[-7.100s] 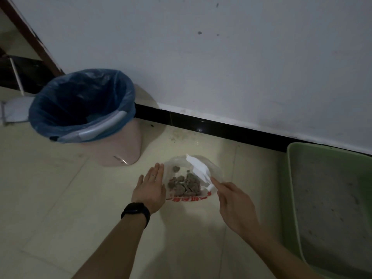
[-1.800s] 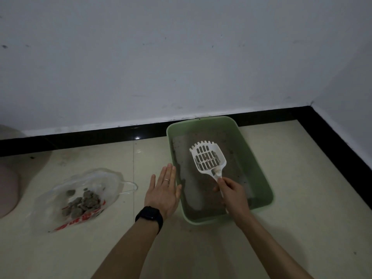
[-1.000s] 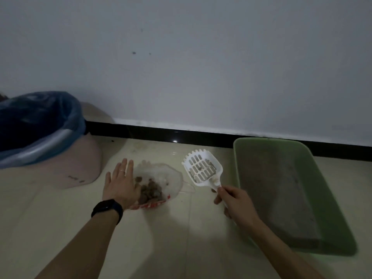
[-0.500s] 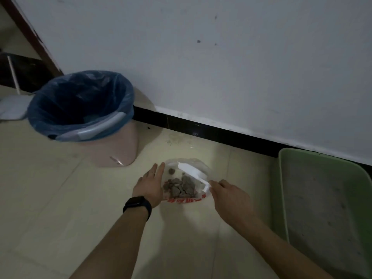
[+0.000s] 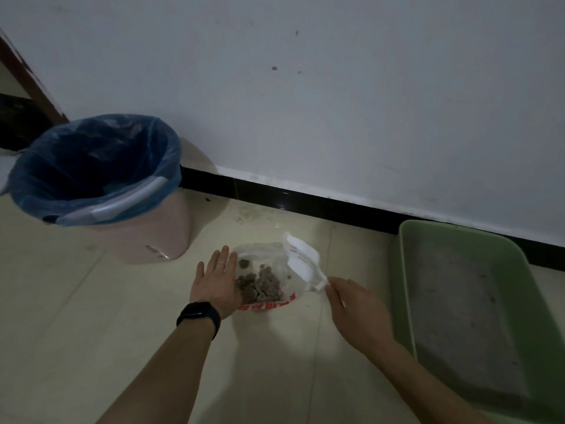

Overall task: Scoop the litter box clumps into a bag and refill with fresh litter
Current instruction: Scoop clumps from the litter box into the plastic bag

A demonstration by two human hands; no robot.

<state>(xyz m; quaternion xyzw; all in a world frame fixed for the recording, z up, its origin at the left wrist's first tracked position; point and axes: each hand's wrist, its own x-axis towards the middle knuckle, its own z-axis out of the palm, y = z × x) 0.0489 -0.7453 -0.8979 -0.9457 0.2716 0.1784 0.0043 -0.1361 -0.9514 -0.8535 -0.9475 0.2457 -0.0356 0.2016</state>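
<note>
Bag (image 5: 260, 250) of clumps (image 5: 260, 287) pressed by left hand (image 5: 215, 281), fingers straight, scoop (image 5: 301, 260) tilted above it, handle pinched by right hand (image 5: 356, 304)

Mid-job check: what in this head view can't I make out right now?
All from the head view:
litter box: right side and near end cut off by the frame edge; dim light blurs its contents.
scoop: handle hidden inside the motion-blurred right hand.
bin: inside lost in shadow within its blue liner.
bag: red print too small to read.
</note>
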